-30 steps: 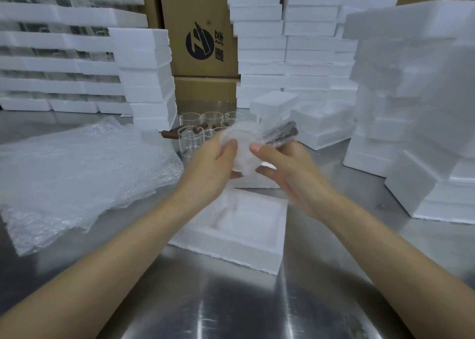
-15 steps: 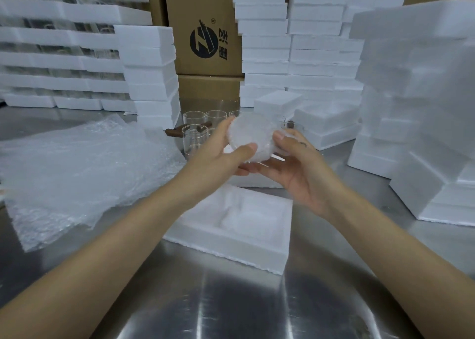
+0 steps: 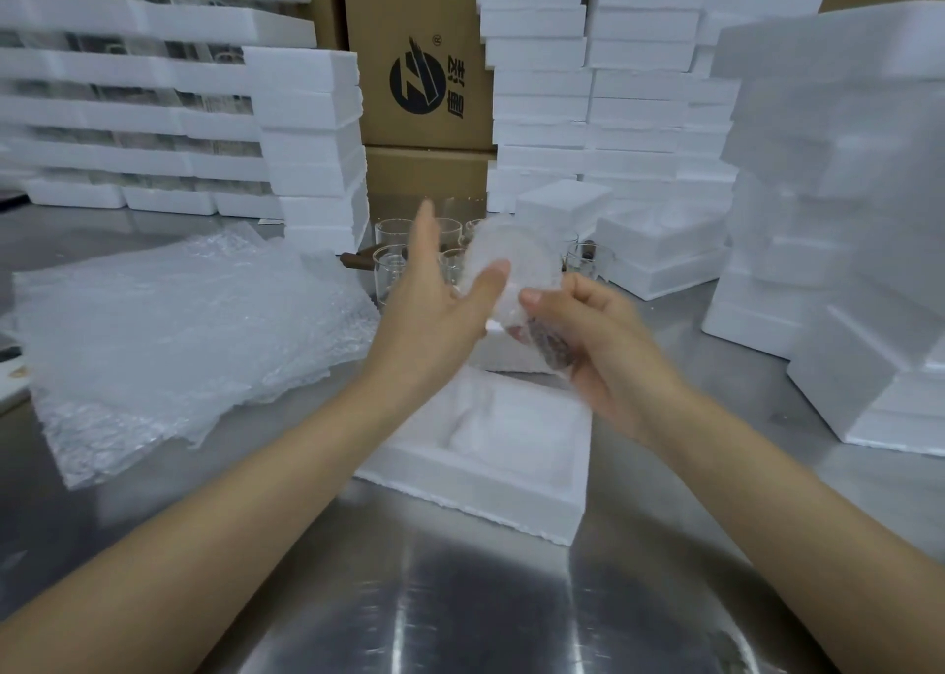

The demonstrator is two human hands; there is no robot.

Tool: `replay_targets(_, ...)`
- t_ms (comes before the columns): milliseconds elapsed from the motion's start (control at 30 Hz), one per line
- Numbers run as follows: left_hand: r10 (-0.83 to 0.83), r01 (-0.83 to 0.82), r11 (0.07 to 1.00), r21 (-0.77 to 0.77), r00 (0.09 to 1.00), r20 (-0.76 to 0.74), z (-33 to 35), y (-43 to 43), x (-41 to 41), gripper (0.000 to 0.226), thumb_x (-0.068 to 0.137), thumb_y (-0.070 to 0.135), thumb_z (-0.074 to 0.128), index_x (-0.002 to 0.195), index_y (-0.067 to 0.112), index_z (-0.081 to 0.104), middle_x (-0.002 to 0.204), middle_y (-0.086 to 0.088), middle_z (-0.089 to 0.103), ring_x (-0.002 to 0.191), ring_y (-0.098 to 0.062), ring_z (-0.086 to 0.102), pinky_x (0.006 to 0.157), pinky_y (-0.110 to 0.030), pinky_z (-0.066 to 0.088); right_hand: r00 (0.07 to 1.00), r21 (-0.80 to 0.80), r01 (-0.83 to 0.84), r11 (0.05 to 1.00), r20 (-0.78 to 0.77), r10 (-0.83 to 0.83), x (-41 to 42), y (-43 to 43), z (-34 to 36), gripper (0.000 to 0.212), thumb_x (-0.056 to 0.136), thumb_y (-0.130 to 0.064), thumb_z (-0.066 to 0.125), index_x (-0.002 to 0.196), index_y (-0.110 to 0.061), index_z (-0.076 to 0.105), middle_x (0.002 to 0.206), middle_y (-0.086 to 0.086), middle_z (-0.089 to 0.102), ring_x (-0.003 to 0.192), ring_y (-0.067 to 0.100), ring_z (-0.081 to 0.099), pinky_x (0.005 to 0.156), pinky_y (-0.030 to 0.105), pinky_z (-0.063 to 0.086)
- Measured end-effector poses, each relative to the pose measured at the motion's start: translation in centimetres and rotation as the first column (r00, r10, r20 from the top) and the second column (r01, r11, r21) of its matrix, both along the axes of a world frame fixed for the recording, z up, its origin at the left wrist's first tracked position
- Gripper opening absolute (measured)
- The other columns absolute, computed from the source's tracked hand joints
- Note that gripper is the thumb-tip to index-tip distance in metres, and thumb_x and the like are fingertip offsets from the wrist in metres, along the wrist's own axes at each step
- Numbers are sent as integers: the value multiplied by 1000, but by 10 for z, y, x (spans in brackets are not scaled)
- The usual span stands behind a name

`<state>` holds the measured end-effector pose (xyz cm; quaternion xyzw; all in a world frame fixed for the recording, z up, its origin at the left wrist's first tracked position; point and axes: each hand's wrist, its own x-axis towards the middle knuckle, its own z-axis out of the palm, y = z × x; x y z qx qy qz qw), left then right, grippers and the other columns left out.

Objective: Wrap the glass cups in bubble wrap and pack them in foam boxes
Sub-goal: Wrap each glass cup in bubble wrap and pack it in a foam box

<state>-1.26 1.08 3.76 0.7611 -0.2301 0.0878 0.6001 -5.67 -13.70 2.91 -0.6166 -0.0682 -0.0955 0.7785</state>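
Above the foam box, toward its 12 o'clock, the right hand grips the bubble-wrapped cup; the spread left hand steadies the wrap, best tucked snug before boxing.

White foam box; brown carton, black logo.

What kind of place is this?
Probably a packing station in a warehouse or workshop: stacked foam boxes, printed cardboard cartons, bubble wrap sheets and glass cups on a steel table.
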Motion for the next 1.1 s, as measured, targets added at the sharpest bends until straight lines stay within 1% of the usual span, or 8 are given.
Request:
replay_targets(167,-83,94,979,179,994,-67,1,2,-5,43,100,47,35,136,29,50,118,9,64,108,-12,59,93,-31,43,992,34,-114,993,-41,116,-2,-6,1,37,73,-14,72,100,-16,47,95,9,69,85,22,68,80,33,55)
replay_targets(333,62,-81,986,147,990,125,1,1,-7,35,103,23,35,98,1,62,83,-17,64,76,-26,59,73,-39,46,995,-288,89,953,72,-72,-7,5,-2,45,70,-23,79,79,-20,35,75,2,56,61,20,57,52,30,41)
replay_targets(500,-45,-8,963,269,981,189,4,2,-5,45,101,33,40,139,10,46,109,-4,66,101,-19,60,92,-38,47,1000,-114,4,993,15,-3,-9,1,4,37,75,-12,77,95,-11,46,76,2,65,62,18,64,49,26,47)
replay_targets(600,-108,84,988,133,976,190,5,5,-5,49,101,38,37,148,23,36,124,20,53,101,18,49,94,-7,35,996,-59,-74,996,-51,71,-10,-1,6,40,72,-13,77,101,-10,49,89,9,67,77,21,69,64,28,56)
replay_targets(733,-49,-14,989,148,909,414,2,8,-5,41,102,27,41,143,22,43,82,5,64,73,2,54,76,-21,46,999,-325,50,944,11,-49,-11,1,5,45,66,-32,80,86,-18,42,92,6,63,80,25,67,72,48,52)
replay_targets(867,14,-146,974,175,805,593,5,12,1,31,95,7,55,125,9,63,79,-5,70,68,0,48,64,-3,33,996,-444,73,893,71,-47,-11,-3,7,45,66,-37,81,81,-22,41,85,-1,63,70,19,61,57,33,46)
replay_targets(1033,132,-196,975,101,886,444,10,21,11,26,93,6,52,105,16,72,82,24,64,75,10,57,66,-3,38,990,-430,113,896,126,-64,-4,-17,10,16,90,-36,58,92,-20,57,84,-14,67,71,4,63,65,16,49)
replay_targets(1100,234,-261,964,44,917,322,11,27,20,24,92,9,54,103,19,73,83,22,64,78,9,59,66,-2,41,954,-675,291,678,256,-155,-3,-33,13,6,94,-22,58,99,-20,60,100,-12,68,94,4,64,84,19,48)
